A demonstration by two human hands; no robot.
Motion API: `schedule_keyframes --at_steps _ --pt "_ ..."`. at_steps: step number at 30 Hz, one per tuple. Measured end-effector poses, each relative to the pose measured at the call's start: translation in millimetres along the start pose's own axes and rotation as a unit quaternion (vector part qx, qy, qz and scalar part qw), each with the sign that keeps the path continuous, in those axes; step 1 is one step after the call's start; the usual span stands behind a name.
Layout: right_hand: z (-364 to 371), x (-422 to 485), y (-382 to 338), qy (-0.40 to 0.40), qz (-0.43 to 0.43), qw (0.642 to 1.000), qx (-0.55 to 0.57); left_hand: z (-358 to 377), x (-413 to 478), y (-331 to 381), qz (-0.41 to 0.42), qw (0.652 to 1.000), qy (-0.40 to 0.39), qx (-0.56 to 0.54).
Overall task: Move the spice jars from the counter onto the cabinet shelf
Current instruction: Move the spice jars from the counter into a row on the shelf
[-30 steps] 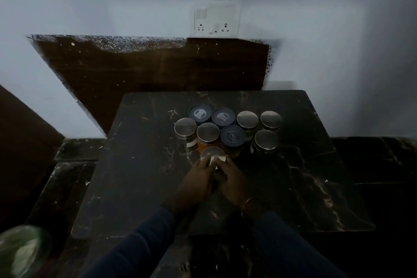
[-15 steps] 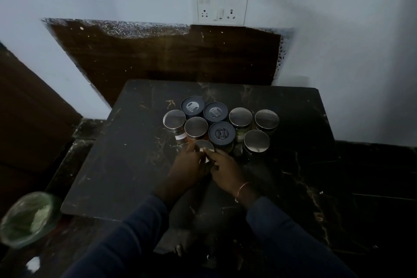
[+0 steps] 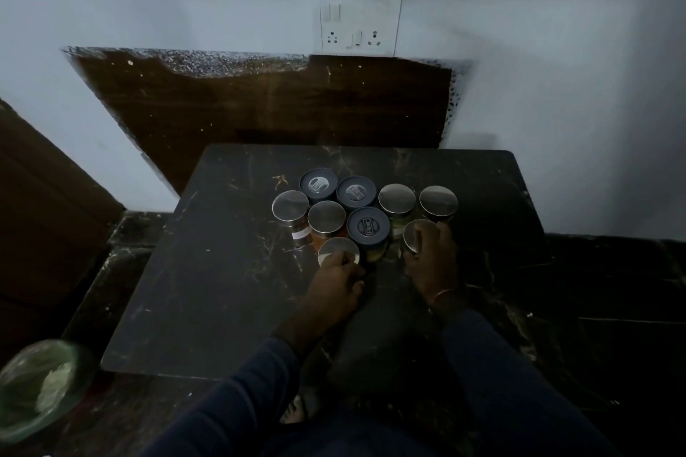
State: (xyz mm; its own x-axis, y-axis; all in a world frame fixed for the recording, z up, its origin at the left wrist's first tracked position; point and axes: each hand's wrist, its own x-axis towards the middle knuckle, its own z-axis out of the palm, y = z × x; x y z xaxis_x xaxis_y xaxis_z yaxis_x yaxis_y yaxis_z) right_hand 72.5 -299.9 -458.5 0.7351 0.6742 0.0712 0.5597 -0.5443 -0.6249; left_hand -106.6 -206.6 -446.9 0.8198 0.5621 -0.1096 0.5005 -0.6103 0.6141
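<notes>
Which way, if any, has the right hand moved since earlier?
Yes. The right hand left the front jar, held by the left hand, and went right past the dark-lidded jar to grip the right-front jar.

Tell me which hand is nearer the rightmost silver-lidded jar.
Right. The right hand grips the front-right jar, just in front of the rightmost silver-lidded jar; the left hand holds the front-left jar, farther left.

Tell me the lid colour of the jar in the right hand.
Silver, on the lid; head view shows it best.
</notes>
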Motion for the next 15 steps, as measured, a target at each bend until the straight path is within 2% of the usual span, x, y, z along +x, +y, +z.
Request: schedule_keyframes --at_steps 2,5,8,11,15 --pt "0 -4 0 0.012 0.014 1.000 0.015 0 -1 -2 -0.001 1.000 -0.014 -0.006" --pt "-12 -4 -10 0.016 0.084 0.994 0.074 -5 0 -5 0.002 0.999 -0.032 -0.026" --pt "-33 -4 -21 0.026 0.110 0.981 0.156 -10 1 -6 -0.009 0.992 0.021 -0.122" --pt "-52 -5 -33 -0.011 0.113 0.945 0.307 -14 1 -6 -0.030 0.970 0.072 -0.232" --pt "-58 -4 -49 -0.053 0.096 0.900 0.421 -21 2 2 -0.102 0.920 0.055 -0.375"
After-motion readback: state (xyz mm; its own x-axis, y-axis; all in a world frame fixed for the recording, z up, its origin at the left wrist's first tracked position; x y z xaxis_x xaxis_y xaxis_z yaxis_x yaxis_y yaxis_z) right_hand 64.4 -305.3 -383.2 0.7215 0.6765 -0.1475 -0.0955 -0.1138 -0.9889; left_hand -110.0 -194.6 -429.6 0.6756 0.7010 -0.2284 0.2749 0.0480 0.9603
